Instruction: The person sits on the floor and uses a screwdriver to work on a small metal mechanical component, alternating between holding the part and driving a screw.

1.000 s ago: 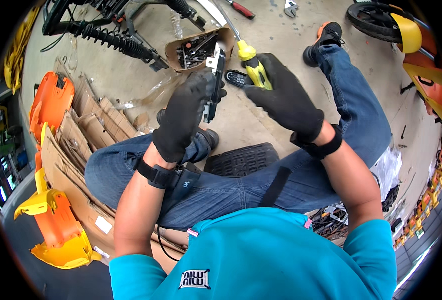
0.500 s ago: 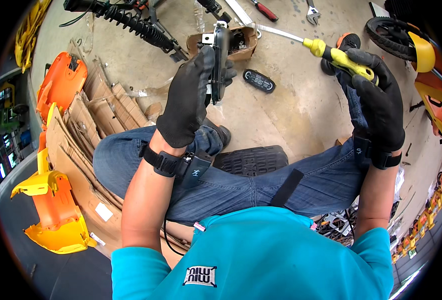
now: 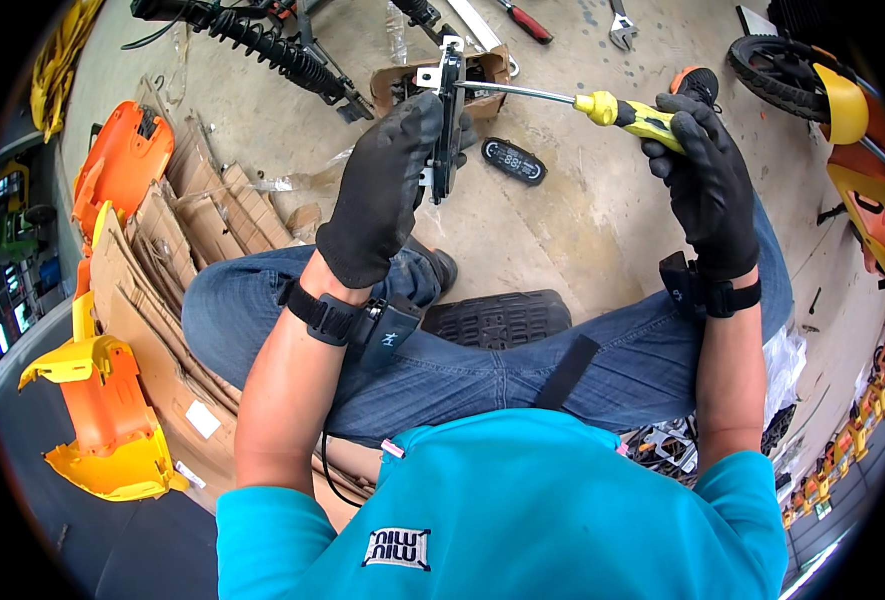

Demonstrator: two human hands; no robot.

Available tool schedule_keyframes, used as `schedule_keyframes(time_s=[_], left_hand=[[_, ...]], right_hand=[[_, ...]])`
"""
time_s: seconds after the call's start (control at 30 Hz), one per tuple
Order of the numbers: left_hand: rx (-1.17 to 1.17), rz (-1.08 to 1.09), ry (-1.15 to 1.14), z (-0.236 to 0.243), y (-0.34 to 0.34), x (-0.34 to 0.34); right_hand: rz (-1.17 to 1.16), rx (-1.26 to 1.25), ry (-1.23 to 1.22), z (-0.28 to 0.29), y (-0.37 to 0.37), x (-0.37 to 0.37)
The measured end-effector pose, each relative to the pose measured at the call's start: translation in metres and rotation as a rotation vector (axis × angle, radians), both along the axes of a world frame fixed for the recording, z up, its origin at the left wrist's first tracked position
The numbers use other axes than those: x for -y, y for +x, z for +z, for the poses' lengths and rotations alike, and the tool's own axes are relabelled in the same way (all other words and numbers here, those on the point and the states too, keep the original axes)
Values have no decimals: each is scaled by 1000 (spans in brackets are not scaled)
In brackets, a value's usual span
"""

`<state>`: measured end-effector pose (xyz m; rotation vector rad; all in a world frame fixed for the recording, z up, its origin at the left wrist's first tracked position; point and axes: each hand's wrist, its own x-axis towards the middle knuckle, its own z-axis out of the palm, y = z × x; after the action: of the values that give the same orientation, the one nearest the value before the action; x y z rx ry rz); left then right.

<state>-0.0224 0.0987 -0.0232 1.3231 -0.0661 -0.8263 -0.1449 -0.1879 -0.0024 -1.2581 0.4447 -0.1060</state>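
Note:
My left hand, in a black glove, is closed round a flat black part with metal tabs, held on edge in front of me. In my gloved right hand is a screwdriver with a yellow and black handle. Its long shaft points left, and its tip meets the right face of the black part near the upper end. Whether the tip sits in a screw is too small to tell. A black oval display unit lies on the floor between my hands.
Beyond the black part stands an open cardboard box of small pieces. Flattened cardboard and orange and yellow shells lie at left. A shock absorber, red-handled tool and adjustable wrench are at the far side. A wheel stands right.
My right hand has moved left and slightly down, bringing the screwdriver's tip from open air to the black part. The left hand keeps its hold, with the part turned slightly.

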Motion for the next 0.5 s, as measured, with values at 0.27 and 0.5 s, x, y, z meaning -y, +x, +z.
schedule_keyframes(time_s=[0.27,0.5], left_hand=[[4,32,5,0,0,0],[-16,25,4,0,2,-1]], right_hand=[[27,-44,122,-1,0,-1],[21,-55,139,0,1,-4]])
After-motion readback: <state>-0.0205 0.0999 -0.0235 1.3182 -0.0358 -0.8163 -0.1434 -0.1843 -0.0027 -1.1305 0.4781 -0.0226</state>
